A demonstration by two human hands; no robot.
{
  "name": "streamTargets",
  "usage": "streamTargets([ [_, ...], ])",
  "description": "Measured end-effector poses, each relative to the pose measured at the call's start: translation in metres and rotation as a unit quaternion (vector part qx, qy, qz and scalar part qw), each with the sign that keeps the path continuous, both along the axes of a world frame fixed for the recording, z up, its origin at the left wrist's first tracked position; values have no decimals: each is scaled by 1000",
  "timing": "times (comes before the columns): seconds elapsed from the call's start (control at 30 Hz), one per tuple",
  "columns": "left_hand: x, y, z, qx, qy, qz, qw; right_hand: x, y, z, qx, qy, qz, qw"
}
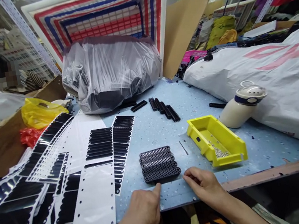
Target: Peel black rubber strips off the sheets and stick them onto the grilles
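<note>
Several black bars with a mesh-like perforated top lie side by side, forming a block near the table's front edge. My left hand is just in front of them, one finger stretched out to their near side and the others curled under. Whether that fingertip touches the bars is unclear. At the block's right front corner, my right hand has its thumb and fingertips pinched together. Anything between those tips is too small to make out. A thin dark rod lies right of the bars, beside a yellow bin holding small shiny metal pieces.
White sheets with black strip-shaped stickers cover the left side. More black bars lie farther back, before a plastic-wrapped bundle. A cream bottle and large white sack stand right. Another person is at far left.
</note>
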State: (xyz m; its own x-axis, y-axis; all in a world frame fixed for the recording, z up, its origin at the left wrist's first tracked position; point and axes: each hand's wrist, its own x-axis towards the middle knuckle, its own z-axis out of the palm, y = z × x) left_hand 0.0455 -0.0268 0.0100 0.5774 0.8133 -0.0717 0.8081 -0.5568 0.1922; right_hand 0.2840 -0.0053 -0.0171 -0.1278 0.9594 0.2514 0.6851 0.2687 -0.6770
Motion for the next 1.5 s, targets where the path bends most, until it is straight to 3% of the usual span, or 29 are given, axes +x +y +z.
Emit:
streamTargets([
  [0.13, -18, -8, 4, 30, 61, -16, 998, -1, -4, -2, 30, -21, 14, 999],
  [0.27, -59, -39, -7, 76, 77, 7, 994, -1, -4, -1, 54, -21, 25, 998],
  [0.33, -83, -56, -5, 84, 78, 37, 993, 0, -2, 0, 62, -17, 28, 998],
  [0.43, -108, -75, 9, 80, 35, 87, 992, -1, 0, -3, 77, -23, 27, 996],
  [0.53, -109, -78, 16, 106, -48, 99, 988, -1, 3, -8, 93, -38, 20, 995],
  [0.6, -97, -72, 7, 151, -99, 75, 981, -1, 4, -11, 95, -44, 18, 994],
  [0.73, -69, -62, -34, 194, -122, -13, 973, 3, 3, -13, 70, -39, 17, 997],
  [0.83, -72, -71, -49, 185, -105, -6, 977, 6, 1, -13, 46, -19, 11, 999],
  [0.93, -100, -92, -37, 137, -53, 32, 989, 7, 0, -13, 20, 4, 1, 1000],
  [1.07, -127, -110, -10, 147, -11, 96, 984, 6, -1, -11, 6, 26, -6, 1000],
  [1.2, -109, -92, -6, 143, -135, 98, 976, 2, -1, 3, 31, 40, 6, 999],
  [1.33, -70, -43, -13, 151, -291, 110, 938, 1, 15, 18, 39, 7, 31, 999],
  [1.5, -33, 20, -43, 177, -307, 201, 913, 8, 51, 14, 2, -73, -21, 997],
])
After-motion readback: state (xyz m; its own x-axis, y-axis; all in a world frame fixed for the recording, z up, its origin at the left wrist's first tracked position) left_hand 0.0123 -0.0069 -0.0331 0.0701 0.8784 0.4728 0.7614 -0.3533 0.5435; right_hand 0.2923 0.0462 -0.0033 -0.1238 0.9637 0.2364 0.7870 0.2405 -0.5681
